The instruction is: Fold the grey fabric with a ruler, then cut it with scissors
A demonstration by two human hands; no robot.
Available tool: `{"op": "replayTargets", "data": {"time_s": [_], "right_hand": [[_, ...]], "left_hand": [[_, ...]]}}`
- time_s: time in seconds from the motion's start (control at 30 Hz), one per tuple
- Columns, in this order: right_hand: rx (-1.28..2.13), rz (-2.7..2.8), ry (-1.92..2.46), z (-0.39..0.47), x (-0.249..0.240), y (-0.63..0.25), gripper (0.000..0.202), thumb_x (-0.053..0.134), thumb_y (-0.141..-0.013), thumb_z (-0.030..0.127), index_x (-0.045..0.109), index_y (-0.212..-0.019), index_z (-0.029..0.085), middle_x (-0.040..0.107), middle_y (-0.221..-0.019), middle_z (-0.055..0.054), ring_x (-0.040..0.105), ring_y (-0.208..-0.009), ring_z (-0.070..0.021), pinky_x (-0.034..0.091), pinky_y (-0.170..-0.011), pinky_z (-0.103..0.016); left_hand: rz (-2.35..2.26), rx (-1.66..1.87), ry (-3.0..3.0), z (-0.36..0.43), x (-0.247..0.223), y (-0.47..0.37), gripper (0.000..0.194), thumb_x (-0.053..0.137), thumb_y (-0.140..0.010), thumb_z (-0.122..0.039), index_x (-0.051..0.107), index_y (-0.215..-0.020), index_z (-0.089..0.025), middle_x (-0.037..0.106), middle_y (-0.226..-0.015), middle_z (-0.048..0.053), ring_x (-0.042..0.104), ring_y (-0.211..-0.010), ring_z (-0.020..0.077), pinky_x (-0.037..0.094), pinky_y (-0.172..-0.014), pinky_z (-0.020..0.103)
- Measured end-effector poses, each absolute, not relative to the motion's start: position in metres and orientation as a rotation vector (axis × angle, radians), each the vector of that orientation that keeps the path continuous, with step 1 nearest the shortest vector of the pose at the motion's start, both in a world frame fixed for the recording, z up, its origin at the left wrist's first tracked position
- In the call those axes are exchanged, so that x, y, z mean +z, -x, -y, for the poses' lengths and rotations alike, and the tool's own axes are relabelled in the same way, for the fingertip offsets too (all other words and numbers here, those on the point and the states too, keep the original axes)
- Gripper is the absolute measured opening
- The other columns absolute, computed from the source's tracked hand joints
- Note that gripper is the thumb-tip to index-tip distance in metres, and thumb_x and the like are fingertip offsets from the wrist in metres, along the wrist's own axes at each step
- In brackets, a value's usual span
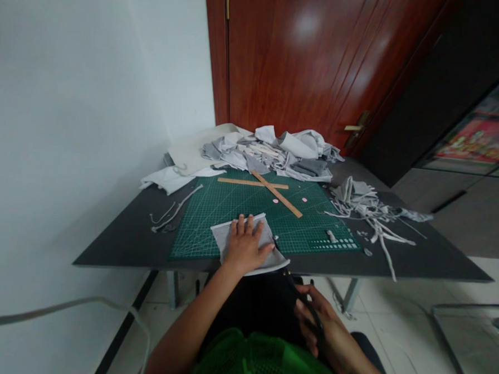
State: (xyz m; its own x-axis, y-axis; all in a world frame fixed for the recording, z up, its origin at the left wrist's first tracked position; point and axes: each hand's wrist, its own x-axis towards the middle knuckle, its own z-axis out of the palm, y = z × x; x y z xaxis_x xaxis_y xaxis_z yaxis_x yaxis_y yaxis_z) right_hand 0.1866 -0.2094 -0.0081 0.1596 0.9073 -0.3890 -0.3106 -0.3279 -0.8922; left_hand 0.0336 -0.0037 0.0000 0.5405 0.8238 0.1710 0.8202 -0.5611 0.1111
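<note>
My left hand (246,246) lies flat with its fingers spread on a piece of light grey cloth (225,236). The cloth rests at the front edge of the green cutting mat (200,212), its lower edge reaching the table's edge. My right hand (321,320) is below the table edge, wrapped round the dark handles of a pair of scissors (308,304). The scissors' blades point up and left, towards the cloth's lower right corner; the dark background partly hides them.
Two crossed wooden rulers (277,195) lie on the mat. Behind it is a heap of grey and white cloth (268,152). More scraps and strips (363,200) lie at the right on the dark table (131,240). A pale cord (181,208) lies at the left.
</note>
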Motion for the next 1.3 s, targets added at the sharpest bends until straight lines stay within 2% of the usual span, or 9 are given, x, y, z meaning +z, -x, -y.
{"op": "replayTargets", "data": {"time_s": [0.2,0.33,0.43,0.53,0.67,0.77,0.97,1.13,1.3], "right_hand": [[1.501,0.638,1.382,0.235,-0.006,-0.208,0.074,0.084,-0.075,0.069,0.05,-0.123,0.025,0.046,-0.064,0.012,0.034,-0.041,-0.004,0.031,-0.033,-0.013],[1.532,0.676,1.404,0.246,-0.006,-0.215,0.07,0.082,-0.08,0.067,0.048,-0.125,0.025,0.046,-0.062,0.013,0.031,-0.039,-0.0035,0.03,-0.032,-0.013],[1.526,0.673,1.402,0.243,-0.007,-0.212,0.071,0.08,-0.08,0.069,0.048,-0.126,0.025,0.046,-0.061,0.013,0.034,-0.04,-0.0046,0.031,-0.033,-0.014],[1.534,0.68,1.382,0.234,-0.006,-0.206,0.072,0.081,-0.079,0.07,0.048,-0.126,0.026,0.048,-0.064,0.012,0.037,-0.042,-0.0051,0.034,-0.034,-0.015],[1.535,0.683,1.364,0.225,-0.007,-0.2,0.068,0.08,-0.081,0.068,0.049,-0.125,0.026,0.048,-0.067,0.011,0.039,-0.044,-0.0052,0.036,-0.035,-0.015],[1.535,0.678,1.361,0.223,-0.007,-0.197,0.067,0.079,-0.083,0.068,0.05,-0.126,0.026,0.05,-0.07,0.01,0.039,-0.044,-0.0047,0.037,-0.035,-0.015],[1.53,0.688,1.385,0.221,-0.002,-0.196,0.073,0.082,-0.076,0.072,0.05,-0.123,0.025,0.046,-0.065,0.012,0.036,-0.043,-0.0047,0.035,-0.033,-0.014],[1.538,0.697,1.383,0.222,-0.001,-0.199,0.072,0.081,-0.078,0.071,0.047,-0.123,0.026,0.047,-0.066,0.012,0.036,-0.043,-0.0048,0.036,-0.034,-0.014],[1.544,0.713,1.376,0.223,-0.004,-0.201,0.069,0.08,-0.081,0.069,0.047,-0.124,0.026,0.047,-0.066,0.012,0.038,-0.044,-0.0051,0.036,-0.035,-0.014]], "left_hand": [[-1.394,0.113,-2.697,0.023,0.018,-0.029,0.103,0.051,-0.084,-0.089,0.041,-0.162,-0.021,0.031,-0.17,0.019,0.017,-0.157,0.0526,0.013,-0.124,0.068],[-1.358,0.251,-2.752,0.028,0.027,-0.031,0.071,0.037,-0.101,-0.073,0.065,-0.14,-0.02,0.055,-0.154,0.018,0.043,-0.144,0.0465,0.033,-0.114,0.063],[-1.291,0.397,-2.832,0.02,0.026,-0.032,0.05,0.038,-0.108,-0.055,0.071,-0.121,-0.02,0.067,-0.132,0.015,0.058,-0.124,0.0354,0.044,-0.103,0.052],[-1.268,0.482,-2.864,0.011,0.019,-0.031,0.036,0.045,-0.107,-0.041,0.067,-0.128,-0.021,0.065,-0.133,0.013,0.055,-0.124,0.0318,0.044,-0.104,0.049],[-1.352,0.542,-2.868,0.008,0.01,-0.031,0.049,0.056,-0.102,-0.045,0.061,-0.141,-0.016,0.051,-0.155,0.018,0.039,-0.144,0.037,0.032,-0.118,0.054],[-1.389,0.577,-2.863,0.01,0.009,-0.034,0.048,0.056,-0.102,-0.045,0.066,-0.135,-0.011,0.05,-0.156,0.02,0.04,-0.144,0.0375,0.033,-0.117,0.052],[-1.531,0.614,-2.816,0.013,0.013,-0.039,0.038,0.054,-0.103,-0.037,0.074,-0.118,-0.008,0.058,-0.142,0.021,0.051,-0.126,0.0356,0.044,-0.101,0.05],[-1.512,0.551,-2.815,0.015,0.016,-0.04,0.035,0.052,-0.104,-0.034,0.077,-0.107,-0.011,0.066,-0.115,0.019,0.054,-0.113,0.0339,0.045,-0.091,0.049],[-1.569,0.461,-2.772,0.017,0.015,-0.042,0.038,0.05,-0.103,-0.034,0.075,-0.115,-0.008,0.067,-0.111,0.02,0.056,-0.109,0.0344,0.046,-0.086,0.048]]}}
